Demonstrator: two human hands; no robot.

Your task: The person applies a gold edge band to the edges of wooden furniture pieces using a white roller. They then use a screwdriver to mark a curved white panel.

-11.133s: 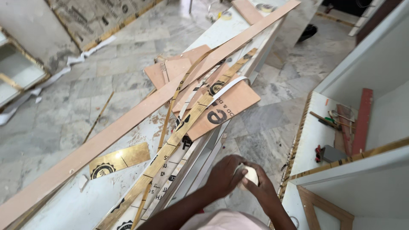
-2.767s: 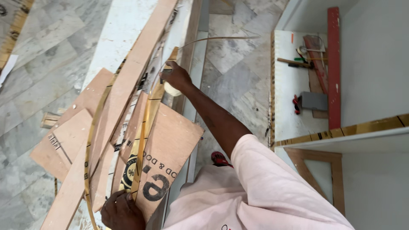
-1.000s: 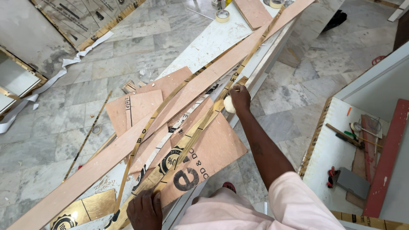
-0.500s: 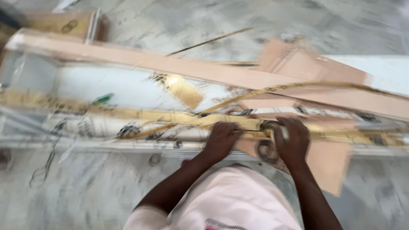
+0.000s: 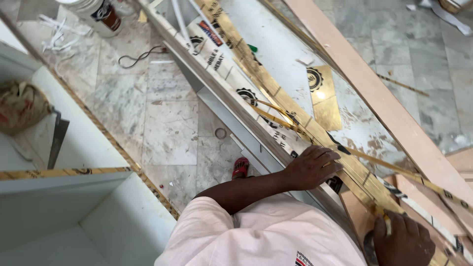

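- Two bare hands work on a long white panel that lies slanted across the view, from the top middle down to the lower right.
- Left hand lies flat on the gold strip, palm down, fingers spread a little and pressed on it; it pinches nothing.
- Right hand is at the lower right edge, fingers curled shut around a small tool whose pale tip touches the strip; I cannot tell what kind of tool it is.
- Gold strip runs along the near edge of the panel, from the top of the picture down under both hands.
- One small gold sheet with a round black mark lies on the panel, just beside the strip, on its far side.
- One long tan board lies on the far side of the panel, about parallel to it.
- More tan pieces are at the right edge, near the right hand.
- On the marble floor, a small ring lies near the panel, and a black cord is farther up.
- One red shoe shows under the left arm.
- One white tub with a dark label stands at the top left.
- White cabinet fills the left side, its edge taped in gold; a brown bag sits inside it.
- Person wears a pale pink shirt.
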